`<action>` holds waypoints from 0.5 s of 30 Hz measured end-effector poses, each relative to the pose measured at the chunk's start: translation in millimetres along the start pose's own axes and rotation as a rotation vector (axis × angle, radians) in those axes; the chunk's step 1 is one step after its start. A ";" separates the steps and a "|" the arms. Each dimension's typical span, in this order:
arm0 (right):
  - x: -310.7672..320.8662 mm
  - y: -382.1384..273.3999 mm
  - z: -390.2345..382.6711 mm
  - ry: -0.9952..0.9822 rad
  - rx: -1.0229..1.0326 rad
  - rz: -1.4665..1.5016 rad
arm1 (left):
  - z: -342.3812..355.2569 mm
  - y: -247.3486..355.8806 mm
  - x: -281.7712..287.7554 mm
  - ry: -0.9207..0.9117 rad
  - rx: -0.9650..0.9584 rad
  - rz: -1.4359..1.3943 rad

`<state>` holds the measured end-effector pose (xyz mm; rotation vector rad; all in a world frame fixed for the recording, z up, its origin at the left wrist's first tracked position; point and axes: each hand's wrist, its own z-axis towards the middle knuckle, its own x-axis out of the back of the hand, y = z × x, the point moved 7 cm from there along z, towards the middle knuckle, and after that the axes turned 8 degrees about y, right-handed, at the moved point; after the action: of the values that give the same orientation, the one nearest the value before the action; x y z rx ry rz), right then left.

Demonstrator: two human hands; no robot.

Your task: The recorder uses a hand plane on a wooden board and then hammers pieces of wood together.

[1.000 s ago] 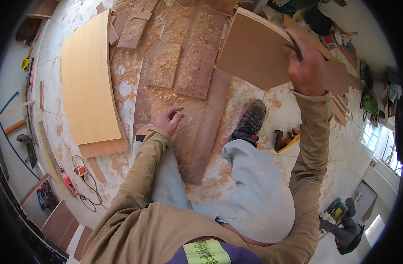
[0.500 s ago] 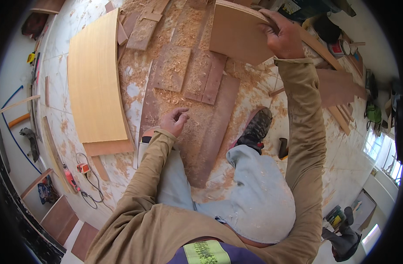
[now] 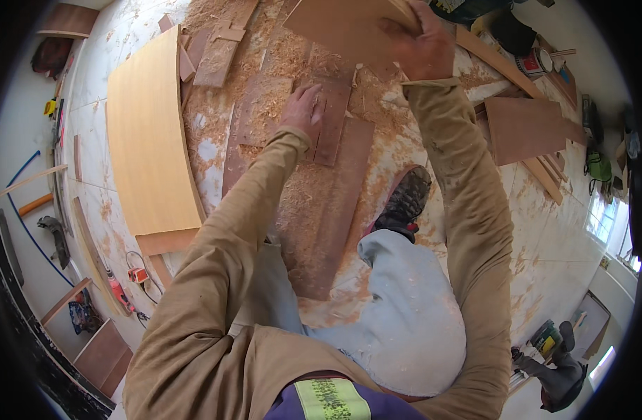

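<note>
Near the left edge of the floor (image 3: 545, 231), we locate a red corded tool (image 3: 118, 288) and, to its right, a pale yellow panel (image 3: 149, 133). Toward the far end of the base board (image 3: 338, 210), we position the left hand (image 3: 303, 108) at 2 shaving-covered boards (image 3: 261, 112), fingers loosely extended; we cannot tell whether they make contact. Beyond the base board's far right corner, we hold a brown panel (image 3: 342, 28) raised, its right edge pinched between the right hand's (image 3: 429, 49) thumb and fingers.
</note>
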<state>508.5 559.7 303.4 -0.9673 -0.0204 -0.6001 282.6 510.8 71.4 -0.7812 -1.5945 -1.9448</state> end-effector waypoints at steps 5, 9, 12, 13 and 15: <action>79.2 36.8 7.2 0.186 -0.144 -0.126 | 83.7 -44.9 -20.3 -0.419 -0.037 0.340; 144.3 92.6 -13.8 0.345 -0.271 0.018 | 125.4 -61.4 40.7 -0.221 0.204 0.819; 134.4 120.3 -30.3 0.400 -0.439 0.247 | 143.1 -71.8 72.8 0.010 0.156 0.594; 130.3 131.3 -39.3 0.432 -0.508 0.371 | 137.6 -53.8 47.8 -0.147 0.020 0.440; 125.8 143.4 -58.3 0.483 -0.626 0.402 | 99.3 -13.5 -20.1 -0.635 0.078 0.134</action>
<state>669.6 515.4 194.5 -1.3564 0.8149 -0.4555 298.9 611.2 62.6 -1.5362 -1.8830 -1.6082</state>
